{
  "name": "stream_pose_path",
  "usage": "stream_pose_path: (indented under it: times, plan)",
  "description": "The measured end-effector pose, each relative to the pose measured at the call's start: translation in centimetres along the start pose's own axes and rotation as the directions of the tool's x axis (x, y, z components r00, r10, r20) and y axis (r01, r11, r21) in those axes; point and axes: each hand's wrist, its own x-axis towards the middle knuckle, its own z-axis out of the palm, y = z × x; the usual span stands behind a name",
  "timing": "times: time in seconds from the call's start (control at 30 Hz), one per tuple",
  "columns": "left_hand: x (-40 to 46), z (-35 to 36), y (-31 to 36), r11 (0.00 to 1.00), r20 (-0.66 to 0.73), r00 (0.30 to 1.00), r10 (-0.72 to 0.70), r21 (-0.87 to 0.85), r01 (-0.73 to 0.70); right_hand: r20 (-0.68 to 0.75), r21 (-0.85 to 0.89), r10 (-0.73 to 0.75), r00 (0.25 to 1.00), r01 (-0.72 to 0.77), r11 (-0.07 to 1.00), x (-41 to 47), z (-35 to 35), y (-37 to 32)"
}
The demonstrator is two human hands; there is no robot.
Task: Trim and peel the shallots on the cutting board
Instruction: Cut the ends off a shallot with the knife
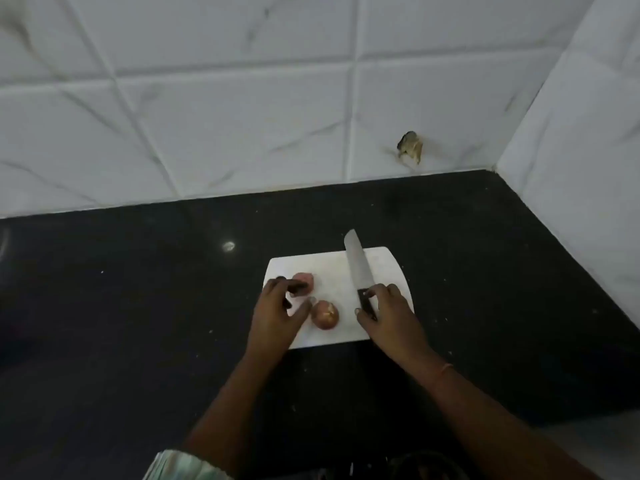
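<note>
Shallots lie on the left half of a white cutting board (322, 265) that sits on a dark speckled tabletop (138, 306). The near shallot (325, 314) is round and reddish-brown, with a pale, papery patch of skin at its upper right; it rests just beside the left hand's thumb. The far shallot (304, 280) looks pinker and paler, and the left hand (281, 306) covers part of it, with fingertips curled down onto it from the near side. How much of its skin is on cannot be told, as the picture is soft and dim there. The right hand (388, 313) grips the dark handle of a knife (356, 268), fingers wrapped round it; the broad blade points away across the board, its tip past the far edge. The handle is mostly hidden under the fingers. A thin orange band circles the right wrist. White marbled tiles (242, 98) rise behind the tabletop.
</note>
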Motion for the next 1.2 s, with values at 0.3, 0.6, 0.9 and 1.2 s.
stream_pose_path:
  times: [0.3, 0.6, 0.9, 1.2]
  plan:
    - [-1.9, 2.5, 0.3, 0.992, 0.258, 0.963, -0.08, 0.12, 0.051, 0.032, 0.132, 0.06, 0.998, -0.064, 0.989, -0.3, 1.0, 1.6]
    - [0.6, 8.0, 2.8, 0.999, 0.134, 0.991, -0.011, -0.032, 0.015, -0.085, 0.373, 0.239, 0.967, -0.192, 0.908, 0.3, -0.2, 2.0]
    - [1.6, 10.7, 1.7, 0.968, 0.124, 0.991, -0.05, -0.237, 0.078, -0.203, -0.075, 0.096, 0.974, -0.113, 0.991, -1.2, 1.0, 3.1]
    - [1.4, 10.5, 1.5, 0.968, 0.144, 0.99, 0.009, -0.251, 0.028, -0.169, 0.368, -0.098, 0.981, 0.155, 0.917, 1.2, -0.3, 1.5]
